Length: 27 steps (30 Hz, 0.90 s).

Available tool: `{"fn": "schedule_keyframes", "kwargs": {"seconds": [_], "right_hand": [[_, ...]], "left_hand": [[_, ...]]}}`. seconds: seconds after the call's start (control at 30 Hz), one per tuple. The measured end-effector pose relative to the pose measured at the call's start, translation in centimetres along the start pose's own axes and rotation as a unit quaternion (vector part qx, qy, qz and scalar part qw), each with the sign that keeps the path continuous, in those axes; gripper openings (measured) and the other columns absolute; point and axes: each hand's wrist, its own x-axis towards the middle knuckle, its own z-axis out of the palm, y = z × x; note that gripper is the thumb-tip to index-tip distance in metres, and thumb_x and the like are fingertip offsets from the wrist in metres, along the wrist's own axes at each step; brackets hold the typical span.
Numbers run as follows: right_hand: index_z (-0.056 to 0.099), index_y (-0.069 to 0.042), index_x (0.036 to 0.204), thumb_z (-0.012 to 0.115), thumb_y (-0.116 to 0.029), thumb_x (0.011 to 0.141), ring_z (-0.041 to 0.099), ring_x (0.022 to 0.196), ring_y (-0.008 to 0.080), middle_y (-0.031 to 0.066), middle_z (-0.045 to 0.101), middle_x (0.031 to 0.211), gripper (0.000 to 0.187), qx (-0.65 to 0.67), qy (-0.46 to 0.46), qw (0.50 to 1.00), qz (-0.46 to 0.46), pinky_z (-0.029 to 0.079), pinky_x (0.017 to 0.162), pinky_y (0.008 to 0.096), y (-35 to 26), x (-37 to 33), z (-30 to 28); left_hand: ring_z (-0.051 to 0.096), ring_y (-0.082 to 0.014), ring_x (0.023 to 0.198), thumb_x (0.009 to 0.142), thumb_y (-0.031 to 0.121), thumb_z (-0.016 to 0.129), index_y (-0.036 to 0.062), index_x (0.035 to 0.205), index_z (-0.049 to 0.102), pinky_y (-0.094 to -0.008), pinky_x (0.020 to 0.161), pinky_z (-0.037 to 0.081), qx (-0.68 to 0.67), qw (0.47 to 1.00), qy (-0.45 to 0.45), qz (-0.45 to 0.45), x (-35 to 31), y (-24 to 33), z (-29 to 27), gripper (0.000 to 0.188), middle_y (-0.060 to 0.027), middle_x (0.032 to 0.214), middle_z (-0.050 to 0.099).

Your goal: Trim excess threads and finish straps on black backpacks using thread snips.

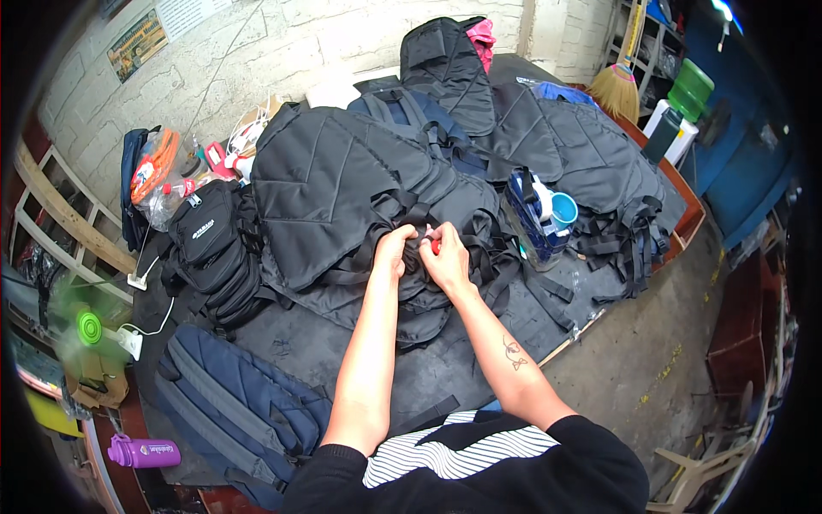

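Observation:
Both my arms reach forward over a pile of black backpack pieces [312,184] on the dark table. My left hand [394,250] is closed in a pinch on a black strap [366,255] at the pile's near side. Right beside it, my right hand [447,257] is closed around a small red object [436,247]; its kind is mostly hidden by the fingers. The fingertips of the two hands nearly meet among bunched black webbing, and what lies between them is hard to make out.
A black backpack [210,236] stands to the left, and a navy backpack [231,403] lies nearer me. A clear bin [535,227] with a blue cup [562,209] sits right of the pile. A purple bottle [144,451] and a spinning green fan [88,327] are at far left.

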Motion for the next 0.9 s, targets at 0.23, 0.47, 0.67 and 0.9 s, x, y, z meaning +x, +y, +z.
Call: {"fn": "schedule_keyframes", "kwargs": {"seconds": [0.23,0.47,0.67,0.9], "right_hand": [[0.045,-0.003,0.089,0.052,-0.025,0.083,0.059,0.067,0.0309,0.0139,0.059,0.083,0.023,0.056,0.016,0.996,0.063,0.045,0.063,0.0378,-0.4,1.0,-1.8],[0.044,-0.004,0.086,0.057,-0.025,0.074,0.057,0.069,0.0365,0.0146,0.054,0.083,0.028,-0.096,-0.026,0.993,0.063,0.045,0.062,0.0441,0.0,0.3,-0.6],[0.044,-0.002,0.087,0.057,-0.022,0.072,0.057,0.070,0.0374,0.0171,0.054,0.086,0.028,-0.073,-0.017,0.995,0.070,0.045,0.064,0.0441,0.2,0.2,-0.4],[0.043,-0.002,0.085,0.058,-0.021,0.072,0.055,0.073,0.0374,0.0175,0.054,0.081,0.027,-0.053,-0.003,0.996,0.072,0.044,0.064,0.0421,-0.3,0.0,-0.6]], "left_hand": [[0.062,-0.0179,0.069,0.076,0.005,0.062,-0.0011,0.091,0.060,-0.0265,0.067,0.051,0.025,0.996,-0.087,0.018,-0.4,-0.5,-0.5,0.017,-0.0090,0.082,0.064],[0.056,-0.0132,0.072,0.076,0.013,0.060,0.0003,0.088,0.063,-0.0242,0.068,0.042,0.176,0.984,-0.023,0.019,-0.2,-1.6,-0.2,0.018,-0.0050,0.081,0.063],[0.051,-0.0117,0.066,0.074,0.013,0.060,0.0002,0.084,0.064,-0.0249,0.063,0.039,0.246,0.967,0.004,0.060,0.2,-1.8,0.0,0.017,-0.0034,0.075,0.061],[0.052,-0.0122,0.066,0.073,0.014,0.061,0.0011,0.083,0.064,-0.0250,0.063,0.039,0.190,0.978,-0.015,0.083,1.0,-2.5,-0.4,0.016,-0.0032,0.074,0.060]]}}
